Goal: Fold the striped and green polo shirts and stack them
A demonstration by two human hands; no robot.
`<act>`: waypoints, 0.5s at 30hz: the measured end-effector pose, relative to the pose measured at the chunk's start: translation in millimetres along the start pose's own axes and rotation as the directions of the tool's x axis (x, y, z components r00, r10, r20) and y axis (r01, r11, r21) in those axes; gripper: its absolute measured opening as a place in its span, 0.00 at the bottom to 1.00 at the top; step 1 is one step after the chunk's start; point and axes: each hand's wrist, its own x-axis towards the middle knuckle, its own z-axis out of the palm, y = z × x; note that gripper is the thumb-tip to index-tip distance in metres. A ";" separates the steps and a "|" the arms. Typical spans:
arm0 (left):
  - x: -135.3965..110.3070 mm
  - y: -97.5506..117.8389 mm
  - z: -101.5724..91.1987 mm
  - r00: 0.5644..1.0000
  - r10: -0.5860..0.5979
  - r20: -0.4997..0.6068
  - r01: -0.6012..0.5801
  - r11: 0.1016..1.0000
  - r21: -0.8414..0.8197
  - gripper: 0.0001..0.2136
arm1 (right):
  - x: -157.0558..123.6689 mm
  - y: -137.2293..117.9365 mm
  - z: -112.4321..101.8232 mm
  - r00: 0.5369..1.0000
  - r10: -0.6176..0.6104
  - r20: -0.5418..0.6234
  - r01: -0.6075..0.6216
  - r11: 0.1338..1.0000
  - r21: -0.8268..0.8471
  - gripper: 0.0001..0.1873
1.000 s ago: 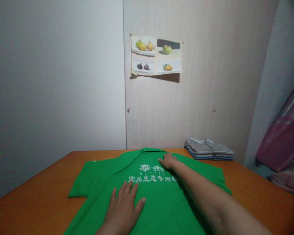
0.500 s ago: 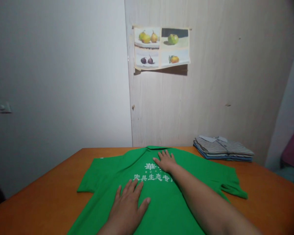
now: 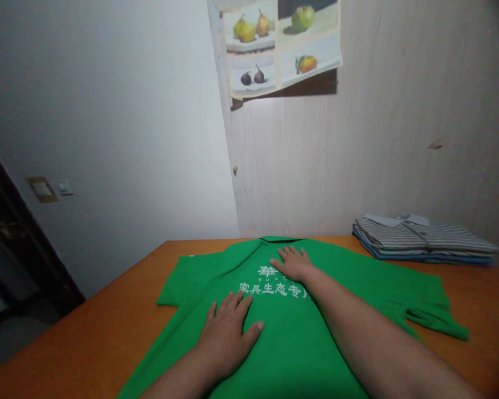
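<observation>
A green short-sleeved T-shirt point(image 3: 291, 338) with white lettering lies spread on the table, its collar at the far edge and its sleeves out to both sides. My left hand point(image 3: 228, 332) rests flat on the shirt below the lettering, fingers apart. Farther up, my right hand point(image 3: 294, 262) lies palm down near the collar, fingers spread, and covers part of the printing. Neither hand grips the cloth. Some creases run from the collar towards the left sleeve. The shirt's lower hem is out of view.
The orange-brown table point(image 3: 79, 332) meets the wall at the back. A stack of folded striped shirts point(image 3: 424, 238) sits at its back right. Fruit pictures point(image 3: 280, 44) hang on the wall. A switch point(image 3: 65, 188) is on the left wall, near a dark doorway point(image 3: 20, 238).
The camera view has tilted and shifted, so the pictures sit higher and the doorway shows at left. Both hands stay flat on the shirt in nearly the same places.
</observation>
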 end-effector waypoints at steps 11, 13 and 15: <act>151.3 -61.0 -56.4 0.944 0.014 -0.330 -0.050 0.994 -0.099 0.16 | 2.7 -2.4 2.2 1.000 0.000 -0.011 0.000 0.999 0.032 0.49; 176.0 -72.7 -54.8 0.942 -0.027 -0.334 -0.008 0.995 -0.104 0.19 | 1.4 -3.5 0.6 1.000 0.002 -0.014 -0.002 0.999 0.034 0.50; 192.5 -79.4 -51.7 0.947 -0.039 -0.319 0.008 0.995 -0.097 0.23 | 0.8 -4.2 -0.4 1.000 0.006 -0.013 -0.005 0.999 0.035 0.50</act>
